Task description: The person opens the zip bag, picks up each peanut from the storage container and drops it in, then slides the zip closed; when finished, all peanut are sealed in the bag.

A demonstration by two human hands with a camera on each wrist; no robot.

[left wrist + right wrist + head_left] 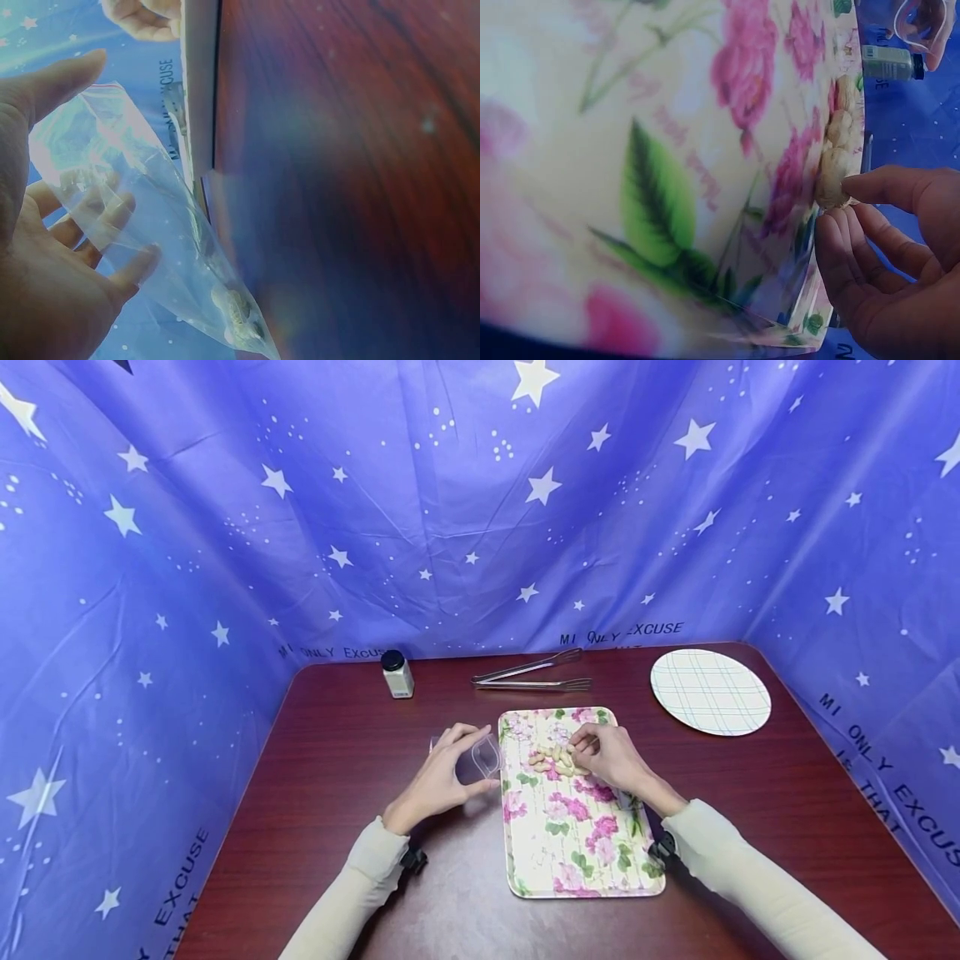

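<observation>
My left hand (pixel 438 777) holds a clear plastic bag (pixel 486 757) beside the tray's left edge, with the thumb and fingers spread around its mouth. In the left wrist view, a few peanuts (pixel 238 311) lie at the bottom of the bag. Over the flowered tray (pixel 536 852), my right hand (pixel 613 760) is at the right end of a small heap of peanuts (pixel 551 757). In the right wrist view, its thumb and forefinger pinch a peanut (pixel 833 178) at the near end of the row.
A white shaker jar with a black lid (pixel 397 675) stands at the back left. Metal tongs (pixel 525 684) lie behind the tray. To the back right is a checked oval plate (pixel 711 692). A blue starry curtain (pixel 435 527) encloses the dark red table (pixel 330 735).
</observation>
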